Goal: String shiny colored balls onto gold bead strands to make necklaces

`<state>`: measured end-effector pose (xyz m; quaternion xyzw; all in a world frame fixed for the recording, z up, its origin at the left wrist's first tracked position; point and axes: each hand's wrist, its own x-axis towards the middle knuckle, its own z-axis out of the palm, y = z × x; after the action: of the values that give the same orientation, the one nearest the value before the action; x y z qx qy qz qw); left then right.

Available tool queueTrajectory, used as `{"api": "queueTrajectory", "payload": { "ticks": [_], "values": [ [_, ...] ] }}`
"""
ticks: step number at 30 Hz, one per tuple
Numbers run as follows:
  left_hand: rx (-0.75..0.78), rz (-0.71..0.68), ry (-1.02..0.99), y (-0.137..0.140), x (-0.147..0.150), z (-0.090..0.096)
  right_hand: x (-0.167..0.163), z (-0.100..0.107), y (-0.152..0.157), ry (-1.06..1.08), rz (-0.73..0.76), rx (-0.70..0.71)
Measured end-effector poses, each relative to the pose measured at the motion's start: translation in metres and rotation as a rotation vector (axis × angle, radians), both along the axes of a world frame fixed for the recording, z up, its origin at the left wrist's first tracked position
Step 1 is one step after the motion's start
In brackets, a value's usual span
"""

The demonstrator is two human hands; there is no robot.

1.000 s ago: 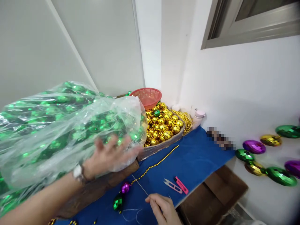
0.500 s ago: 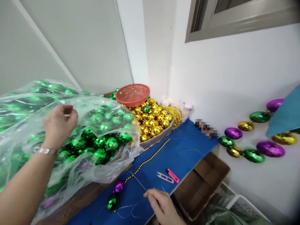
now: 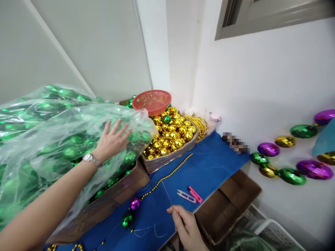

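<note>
My left hand (image 3: 113, 139) lies spread on a clear plastic bag (image 3: 86, 122) that covers a box of shiny green balls (image 3: 131, 156). Pinched between the thumb and fingers of my right hand (image 3: 185, 223) is a long thin needle (image 3: 166, 192), pointing up over the blue cloth (image 3: 209, 167). Left of the needle, a string of small gold beads (image 3: 171, 173) runs down to a purple ball (image 3: 135, 203) and a green ball (image 3: 127, 219). Pale thread (image 3: 146, 230) curls on the cloth below them.
Thread snips (image 3: 186, 196) and a pink cutter (image 3: 195, 194) lie right of the needle. Behind are a box of gold balls (image 3: 172, 136), a red basket (image 3: 151, 103) and a pink-lidded bottle (image 3: 213, 122). A cardboard box (image 3: 227, 209) stands below the cloth's edge; a ball garland (image 3: 290, 176) hangs right.
My left hand has moved right and opened flat on the plastic bag, which has shifted back, showing the box's front edge. The needle in my right hand now points more steeply upward.
</note>
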<state>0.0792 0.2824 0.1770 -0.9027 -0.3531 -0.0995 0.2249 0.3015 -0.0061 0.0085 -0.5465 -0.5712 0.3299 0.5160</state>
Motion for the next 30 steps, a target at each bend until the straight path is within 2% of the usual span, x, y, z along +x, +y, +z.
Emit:
{"api": "queueTrajectory", "payload": {
  "ticks": [3,5,8,11,15,17,19,21,23,24,26,28,30],
  "values": [
    [-0.098,0.083,-0.015,0.029,-0.024,-0.017,-0.005,0.003,0.002,0.009,0.027,0.02],
    [-0.168,0.087,-0.017,0.031,-0.03,-0.034,-0.005,0.005,0.004,0.007,0.038,0.033],
    [-0.134,0.092,-0.043,0.023,-0.032,-0.045,-0.002,0.007,0.004,0.005,0.042,0.023],
    [-0.111,0.06,-0.035,0.017,-0.033,-0.029,0.002,0.007,0.002,0.017,0.048,0.004],
    [-0.112,0.003,-0.064,0.005,-0.025,0.016,0.003,0.007,0.002,0.028,0.05,0.004],
    [-0.027,0.023,-0.114,-0.011,-0.007,0.033,0.002,0.006,0.002,0.03,0.04,0.008],
    [0.037,0.006,-0.174,-0.029,0.023,0.037,0.0,0.005,0.003,0.031,0.012,0.017],
    [-0.049,-0.105,-0.183,-0.044,0.065,0.025,-0.003,0.004,0.003,0.038,-0.016,0.013],
    [-0.24,-0.185,-0.15,-0.05,0.112,0.0,-0.006,0.004,0.003,0.048,-0.025,-0.004],
    [-0.338,-0.165,-0.147,-0.05,0.136,-0.015,-0.007,0.004,0.003,0.047,-0.022,-0.012],
    [-0.517,-0.021,-0.266,-0.044,0.179,-0.046,-0.01,0.004,0.002,0.02,-0.029,-0.01],
    [-0.571,0.035,-0.338,-0.035,0.211,-0.07,-0.011,0.004,-0.001,-0.035,-0.083,-0.009],
    [-0.601,0.055,-0.416,-0.029,0.228,-0.083,-0.012,0.003,-0.005,-0.085,-0.171,-0.012]
  ]
}}
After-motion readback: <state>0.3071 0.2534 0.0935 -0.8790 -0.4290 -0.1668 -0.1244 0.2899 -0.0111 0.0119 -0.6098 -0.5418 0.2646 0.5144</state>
